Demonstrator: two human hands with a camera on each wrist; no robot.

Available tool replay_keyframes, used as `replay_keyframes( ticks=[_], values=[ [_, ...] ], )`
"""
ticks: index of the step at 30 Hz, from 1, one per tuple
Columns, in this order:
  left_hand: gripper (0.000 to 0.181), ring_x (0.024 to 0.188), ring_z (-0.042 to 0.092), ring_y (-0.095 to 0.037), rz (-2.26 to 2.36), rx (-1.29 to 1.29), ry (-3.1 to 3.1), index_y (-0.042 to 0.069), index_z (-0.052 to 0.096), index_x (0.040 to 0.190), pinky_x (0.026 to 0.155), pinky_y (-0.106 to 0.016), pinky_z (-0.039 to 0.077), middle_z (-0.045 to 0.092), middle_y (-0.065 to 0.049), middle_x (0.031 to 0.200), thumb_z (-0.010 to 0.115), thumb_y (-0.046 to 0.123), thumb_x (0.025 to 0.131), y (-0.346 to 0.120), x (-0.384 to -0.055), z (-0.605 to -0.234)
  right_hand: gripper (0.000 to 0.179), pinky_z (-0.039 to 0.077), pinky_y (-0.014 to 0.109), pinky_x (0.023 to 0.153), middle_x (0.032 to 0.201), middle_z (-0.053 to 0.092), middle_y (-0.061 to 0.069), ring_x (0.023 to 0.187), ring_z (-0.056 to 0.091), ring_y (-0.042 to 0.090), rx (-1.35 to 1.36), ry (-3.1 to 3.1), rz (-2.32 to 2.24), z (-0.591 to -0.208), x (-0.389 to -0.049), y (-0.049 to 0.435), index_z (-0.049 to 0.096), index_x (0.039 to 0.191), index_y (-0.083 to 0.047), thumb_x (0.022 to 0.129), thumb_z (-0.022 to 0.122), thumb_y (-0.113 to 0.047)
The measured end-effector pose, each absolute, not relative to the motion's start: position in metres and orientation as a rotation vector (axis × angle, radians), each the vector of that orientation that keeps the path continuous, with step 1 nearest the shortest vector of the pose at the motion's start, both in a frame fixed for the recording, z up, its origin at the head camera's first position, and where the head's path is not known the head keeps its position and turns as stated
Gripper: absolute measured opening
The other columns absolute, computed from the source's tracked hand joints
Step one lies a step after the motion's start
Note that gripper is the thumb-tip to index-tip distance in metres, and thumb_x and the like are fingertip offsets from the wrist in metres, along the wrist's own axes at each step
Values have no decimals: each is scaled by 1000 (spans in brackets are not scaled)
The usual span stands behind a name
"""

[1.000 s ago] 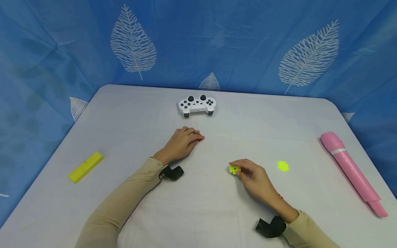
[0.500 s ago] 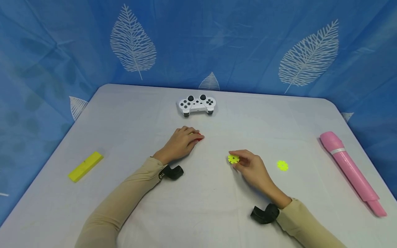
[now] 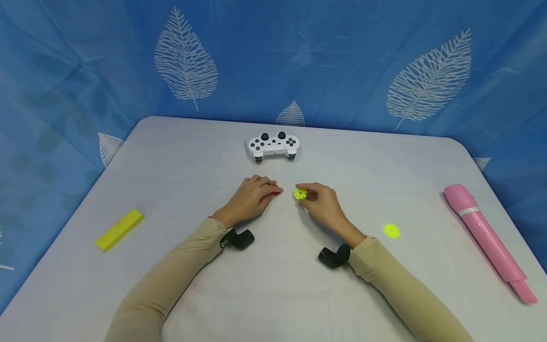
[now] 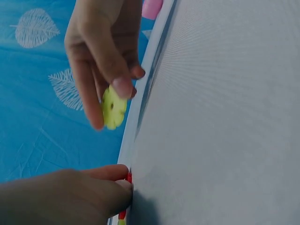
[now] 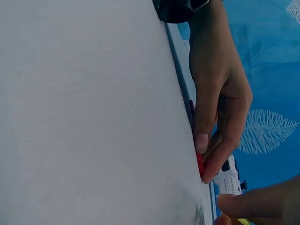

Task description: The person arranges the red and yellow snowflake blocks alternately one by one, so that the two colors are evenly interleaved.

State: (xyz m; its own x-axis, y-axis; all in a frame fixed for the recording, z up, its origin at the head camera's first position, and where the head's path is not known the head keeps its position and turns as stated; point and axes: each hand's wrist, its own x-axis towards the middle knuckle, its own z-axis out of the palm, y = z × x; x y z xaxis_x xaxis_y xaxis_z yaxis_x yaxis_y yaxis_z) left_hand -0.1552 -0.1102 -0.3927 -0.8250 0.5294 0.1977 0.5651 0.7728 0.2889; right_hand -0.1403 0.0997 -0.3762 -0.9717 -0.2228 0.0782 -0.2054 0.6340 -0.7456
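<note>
In the head view my left hand [image 3: 248, 199] lies low on the white table. Its thumb and fingers pinch a small flat red piece [image 5: 200, 164], mostly covered by the hand. A bit of yellow shows at its lower end in the left wrist view. Just right of it, my right hand [image 3: 322, 204] pinches a yellow flower-shaped disc [image 3: 300, 194] with a hole in its middle and notches round its rim. In the left wrist view this disc stands on edge, raised over the left hand. A second yellow flower disc [image 3: 391, 231] lies flat on the table, right of the right forearm.
A white game controller [image 3: 274, 146] sits behind the hands. On the left lies a yellow block [image 3: 120, 230]. A long pink wrapped thing with a white band [image 3: 487, 237] lies along the right side. Blue cloth with white leaf prints [image 3: 342, 61] hangs behind the table [image 3: 205, 156].
My right hand has moved forward and left with the yellow flower disc, coming close to the left hand. The left hand has stayed in place on the red piece.
</note>
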Motion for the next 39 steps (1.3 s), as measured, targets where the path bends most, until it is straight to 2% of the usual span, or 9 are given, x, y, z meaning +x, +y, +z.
replay_keyframes(
  ticks=[9, 18, 25, 29, 39],
  values=[
    [26, 106, 52, -21, -518, -869, -2843, 22, 63, 115, 88, -43, 41, 61, -2, 118, 53, 20, 91, -109, -155, -393, 32, 46, 26, 67, 92, 65, 13, 78, 60, 20, -374, 2771, -1234, -378, -161, 79, 65, 109, -7, 77, 67, -5],
    [27, 108, 52, -22, -517, -837, -2859, 16, 63, 115, 89, -42, 41, 61, -3, 119, 54, 21, 90, -109, -155, -391, 38, 51, 33, 72, 95, 67, 15, 82, 65, 23, -411, 2794, -1155, -378, -165, 73, 60, 114, -7, 76, 66, -3],
    [28, 106, 53, -22, -532, -830, -2843, 13, 62, 115, 87, -42, 41, 62, -5, 116, 55, 21, 90, -109, -155, -392, 36, 45, 29, 66, 90, 64, 13, 75, 57, 19, -478, 2861, -974, -374, -165, 71, 61, 114, -4, 78, 67, -8],
    [28, 105, 53, -22, -534, -828, -2837, 13, 62, 115, 87, -42, 42, 62, -5, 115, 55, 21, 89, -109, -155, -392, 39, 43, 27, 63, 95, 59, 15, 75, 55, 19, -499, 2882, -875, -373, -165, 70, 60, 116, -3, 79, 67, -14],
    [28, 106, 53, -23, -530, -824, -2834, 13, 61, 116, 88, -43, 41, 62, -5, 115, 56, 21, 89, -109, -154, -394, 39, 45, 30, 67, 103, 55, 17, 79, 55, 21, -530, 2868, -820, -374, -166, 70, 61, 114, -1, 81, 67, -20]
  ],
)
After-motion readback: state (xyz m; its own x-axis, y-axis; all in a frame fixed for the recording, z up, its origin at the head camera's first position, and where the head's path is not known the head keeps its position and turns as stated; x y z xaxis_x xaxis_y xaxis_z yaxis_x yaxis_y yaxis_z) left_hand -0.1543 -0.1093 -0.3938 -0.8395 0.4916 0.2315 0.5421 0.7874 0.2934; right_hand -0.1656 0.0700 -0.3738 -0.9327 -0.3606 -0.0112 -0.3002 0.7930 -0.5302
